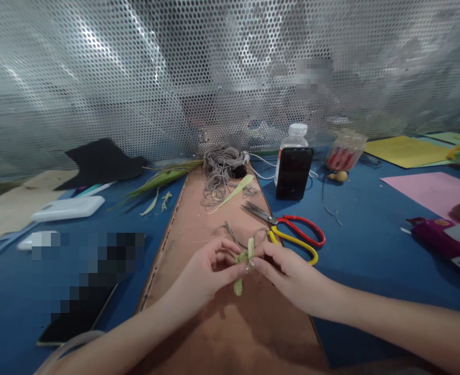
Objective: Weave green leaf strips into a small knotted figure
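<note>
Over the brown cardboard strip (230,323), both hands meet at a small bundle of pale green, husk-like leaf strips (251,249). My left hand (208,271) pinches it between thumb and fingers from the left. On the right side my right hand (292,276) grips it with thumb and index finger. One strip end stands up between the fingertips and another hangs below. The fingers partly hide how the strips are folded. Loose grey cord (233,234) curls just behind the hands. Scissors (273,221) with one red and one yellow handle lie slightly open, close to my right hand.
A grey cord tangle (224,166) and a leaf piece (233,192) lie farther up the cardboard. Behind the scissors, a black phone (294,174) leans on a bottle (298,133). Green husks (163,179) lie left, pink paper (429,190) right. Perforated metal sheet (175,94) borders the back.
</note>
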Demonstrator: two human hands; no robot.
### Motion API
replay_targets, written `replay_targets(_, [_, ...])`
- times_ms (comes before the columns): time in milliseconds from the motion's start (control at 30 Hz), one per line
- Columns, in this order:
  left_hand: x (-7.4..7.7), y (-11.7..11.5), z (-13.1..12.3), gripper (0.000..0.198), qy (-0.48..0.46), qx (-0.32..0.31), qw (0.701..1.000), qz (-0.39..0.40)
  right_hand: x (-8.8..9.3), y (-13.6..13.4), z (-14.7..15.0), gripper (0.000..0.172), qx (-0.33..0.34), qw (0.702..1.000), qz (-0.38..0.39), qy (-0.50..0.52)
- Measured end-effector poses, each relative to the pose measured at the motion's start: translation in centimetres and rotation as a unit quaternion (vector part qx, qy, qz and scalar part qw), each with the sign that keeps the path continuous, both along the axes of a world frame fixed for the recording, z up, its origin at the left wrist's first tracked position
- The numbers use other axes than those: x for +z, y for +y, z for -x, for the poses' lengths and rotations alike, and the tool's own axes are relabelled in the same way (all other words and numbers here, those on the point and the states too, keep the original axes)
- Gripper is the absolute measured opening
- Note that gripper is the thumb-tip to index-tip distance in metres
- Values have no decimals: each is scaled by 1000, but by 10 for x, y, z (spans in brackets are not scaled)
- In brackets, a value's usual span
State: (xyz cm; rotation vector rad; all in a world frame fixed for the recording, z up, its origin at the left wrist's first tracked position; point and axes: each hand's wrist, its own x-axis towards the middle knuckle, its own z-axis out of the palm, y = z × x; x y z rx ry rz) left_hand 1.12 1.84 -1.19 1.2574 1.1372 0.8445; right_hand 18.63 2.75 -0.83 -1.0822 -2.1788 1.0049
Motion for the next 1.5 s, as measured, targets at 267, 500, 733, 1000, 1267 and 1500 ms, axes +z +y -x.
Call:
replay_targets(267, [3, -5, -3, 22, 19, -11, 999, -25, 1, -2, 1, 16, -3, 1000, -8, -2])
replay_targets(500, [-1, -7, -1, 25, -13, -26, 999, -14, 5, -3, 0, 15, 1, 1000, -22, -4])
replay_targets(733, [-1, -6, -2, 14, 24, -10, 998, -51, 5, -3, 1, 15, 5, 999, -40, -17])
replay_targets(1000, [2, -4, -3, 13, -9, -13, 999, -35, 7, -4, -1, 13, 15, 999, 39, -12])
replay_targets(1267, [2, -2, -3, 11, -3, -12, 999, -32, 7, -2, -1, 10, 26, 997, 74, -7])
replay_targets(1500, [5, -5, -3, 11, -4, 20, 1000, 11, 6, -2, -3, 18, 52, 996, 66, -27])
